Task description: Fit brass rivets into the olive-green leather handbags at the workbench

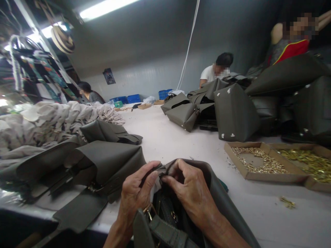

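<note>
A dark grey-green handbag [227,203] lies open in front of me at the table's near edge. My left hand [137,189] pinches the bag's upper edge between thumb and fingers. Right beside it, my right hand [191,189] pinches the same edge, its thumb and forefinger close to my left thumb. Whether a small part sits between the fingertips is hidden. Below my hands a strap [168,230] with gold-coloured metal fittings hangs across the bag's opening, and a zip shows inside.
Several similar bags [111,158] lie at left, with more piled [235,113] at right. Cardboard trays [248,174] of small gold-coloured parts stand at right, near loose metal pieces [287,202]. Pale cloth [64,119] is heaped at far left. Other people [208,74] are across the table.
</note>
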Tool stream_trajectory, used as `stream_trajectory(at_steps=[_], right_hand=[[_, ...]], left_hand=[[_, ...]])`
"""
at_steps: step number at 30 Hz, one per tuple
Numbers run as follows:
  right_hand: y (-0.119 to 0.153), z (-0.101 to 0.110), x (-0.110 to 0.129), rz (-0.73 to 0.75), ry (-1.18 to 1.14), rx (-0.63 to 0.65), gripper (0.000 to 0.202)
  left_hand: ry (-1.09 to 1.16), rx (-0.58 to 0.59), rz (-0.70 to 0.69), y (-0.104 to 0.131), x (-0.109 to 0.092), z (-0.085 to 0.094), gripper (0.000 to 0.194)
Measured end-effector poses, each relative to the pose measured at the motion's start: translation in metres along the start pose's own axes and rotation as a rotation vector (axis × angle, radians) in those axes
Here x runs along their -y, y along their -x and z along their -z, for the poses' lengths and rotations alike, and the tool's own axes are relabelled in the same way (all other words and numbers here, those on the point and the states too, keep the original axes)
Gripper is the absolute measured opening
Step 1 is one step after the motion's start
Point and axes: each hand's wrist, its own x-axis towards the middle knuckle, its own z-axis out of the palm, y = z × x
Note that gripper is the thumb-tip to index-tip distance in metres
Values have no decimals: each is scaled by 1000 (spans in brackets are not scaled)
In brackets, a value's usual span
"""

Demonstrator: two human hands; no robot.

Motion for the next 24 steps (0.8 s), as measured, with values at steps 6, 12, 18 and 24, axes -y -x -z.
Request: stream_trajectory(at_steps=[6, 12, 18, 24], right_hand=[[1, -4, -7, -11, 46, -21, 23], [1, -11, -15, 20, 65, -80, 21], [-3, -9, -19, -17, 31, -101, 17], [2, 15, -5, 160, 169, 41, 10]], left_hand=[[41, -17, 74, 3, -7, -4, 31], [21, -39, 119, 2, -13, -10, 34], [46, 144, 113, -2, -8, -5, 47], [2, 320, 48, -7, -13, 12, 40]])
